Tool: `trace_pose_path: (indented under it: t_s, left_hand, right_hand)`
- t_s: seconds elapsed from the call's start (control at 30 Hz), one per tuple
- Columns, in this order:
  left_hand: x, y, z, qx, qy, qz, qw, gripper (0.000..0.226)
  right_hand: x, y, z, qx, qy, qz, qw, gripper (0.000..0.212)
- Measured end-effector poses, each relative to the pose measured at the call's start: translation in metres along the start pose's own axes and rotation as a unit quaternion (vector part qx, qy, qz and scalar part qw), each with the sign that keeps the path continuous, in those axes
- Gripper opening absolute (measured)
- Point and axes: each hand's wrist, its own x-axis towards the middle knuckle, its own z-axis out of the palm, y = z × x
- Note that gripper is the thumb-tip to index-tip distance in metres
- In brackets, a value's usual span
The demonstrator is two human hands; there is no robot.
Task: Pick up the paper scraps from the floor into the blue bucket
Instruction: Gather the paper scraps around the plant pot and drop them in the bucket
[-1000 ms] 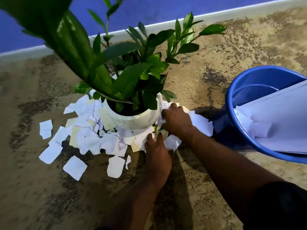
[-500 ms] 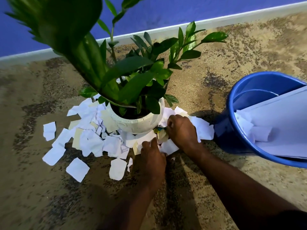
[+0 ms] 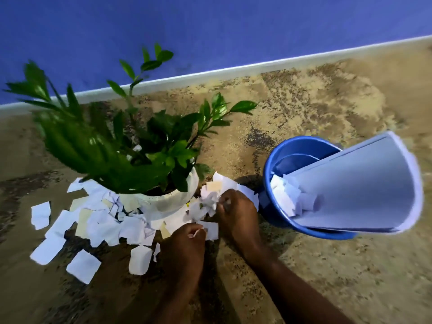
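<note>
Here, a crumpled bunch of paper scraps (image 3: 208,203) is being gripped in the right hand (image 3: 236,210) beside the white plant pot (image 3: 171,202), while a single scrap is being pinched by the left hand (image 3: 187,239). The blue bucket (image 3: 275,160) is being kept just right of them on the floor (image 3: 327,265).

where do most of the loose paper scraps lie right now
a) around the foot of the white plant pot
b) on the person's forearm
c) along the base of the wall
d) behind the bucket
a: the paper scraps spread over the floor around the white plant pot.
</note>
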Motion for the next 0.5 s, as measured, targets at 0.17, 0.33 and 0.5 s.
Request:
trace_pose_path:
  t_s: [0.17,0.33,0.5]
  left_hand:
    - [-0.014,0.076,-0.039,-0.084,-0.011,0.021,0.996,0.012]
    - [-0.031,0.146,-0.055,-0.163,-0.057,0.088,0.981,0.013]
    - [-0.032,0.192,-0.034,-0.176,-0.131,0.140,0.966,0.024]
  right_hand:
    - [-0.008,-0.033,-0.058,0.054,0.058,0.033,0.996,0.003]
    - [0.000,-0.050,-0.131,0.043,0.162,0.069,0.983,0.006]
    - [0.021,-0.031,-0.196,-0.030,0.194,0.125,0.973,0.012]
